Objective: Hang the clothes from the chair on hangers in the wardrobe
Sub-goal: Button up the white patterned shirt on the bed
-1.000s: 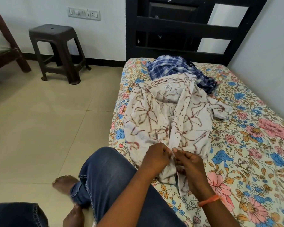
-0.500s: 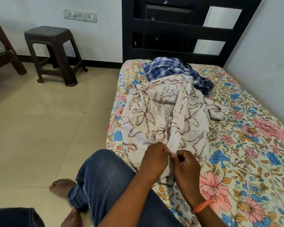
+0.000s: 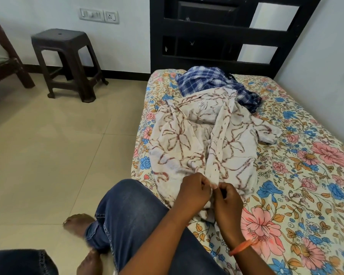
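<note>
Our left hand [image 3: 194, 192] and right hand [image 3: 227, 199] are close together, almost touching, at the bottom of the white shirt [image 3: 203, 139]. Each hand pinches an edge of the shirt's front strip between curled fingers. Compared with a second ago, our hands have hardly moved. They were at this same low spot on the strip then too, and the shirt lies spread on the bed [image 3: 298, 175] the same way. We think we are working on a low button, but we cannot tell if it is being done up or undone.

So the task is far from done. The shirt is on the bed, not on a hanger. No hanger and no wardrobe show here.

Behind the white shirt lies a blue check shirt [image 3: 211, 82], bunched up near the headboard [image 3: 232, 28]. It waits too.

There is a small tag [image 3: 201, 104] inside the white shirt's collar. It has print on it, but it is too small for us to read.

A dark stool [image 3: 68, 62] stands on the floor [image 3: 54, 155], well apart from the bed.
</note>
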The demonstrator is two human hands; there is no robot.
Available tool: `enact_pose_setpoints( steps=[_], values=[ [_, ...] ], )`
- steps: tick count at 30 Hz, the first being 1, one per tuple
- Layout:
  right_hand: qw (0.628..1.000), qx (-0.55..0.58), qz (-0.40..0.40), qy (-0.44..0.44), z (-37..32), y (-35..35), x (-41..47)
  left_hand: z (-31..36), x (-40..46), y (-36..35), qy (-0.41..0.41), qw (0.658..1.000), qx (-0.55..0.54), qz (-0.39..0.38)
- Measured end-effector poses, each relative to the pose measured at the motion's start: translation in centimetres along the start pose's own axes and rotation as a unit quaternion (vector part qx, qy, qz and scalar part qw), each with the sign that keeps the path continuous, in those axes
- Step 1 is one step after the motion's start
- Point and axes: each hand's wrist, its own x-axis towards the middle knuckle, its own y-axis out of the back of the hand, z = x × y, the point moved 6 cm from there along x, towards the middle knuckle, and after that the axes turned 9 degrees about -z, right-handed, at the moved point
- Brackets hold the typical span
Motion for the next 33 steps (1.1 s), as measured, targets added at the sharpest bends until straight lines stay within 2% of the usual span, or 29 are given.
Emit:
enact_pose_setpoints(
  steps=[6,12,19,25,29,33],
  values=[
    [0.991,0.124,-0.007,-0.051,0.2,-0.2,-0.1,-0.1,0.2,0.0,0.007,1.000,-0.011,0.004],
    [0.940,0.306,-0.027,-0.147,1.3,-1.0,-0.5,-0.1,0.2,-0.1,0.016,1.000,-0.025,-0.004],
    [0.909,0.378,-0.018,-0.174,0.9,-1.2,-0.6,-0.2,0.3,0.0,0.010,1.000,-0.002,0.005],
    [0.898,0.403,0.004,-0.177,-0.4,-0.8,-0.9,-0.2,0.3,0.1,0.010,1.000,-0.007,0.014],
    [0.927,0.342,-0.010,-0.152,-0.2,-0.6,-0.7,-0.3,0.4,0.3,0.010,1.000,-0.020,0.022],
    [0.954,0.270,-0.063,-0.114,-0.4,-0.3,-0.3,-0.4,0.3,0.6,0.021,0.998,-0.049,0.021]
  ],
)
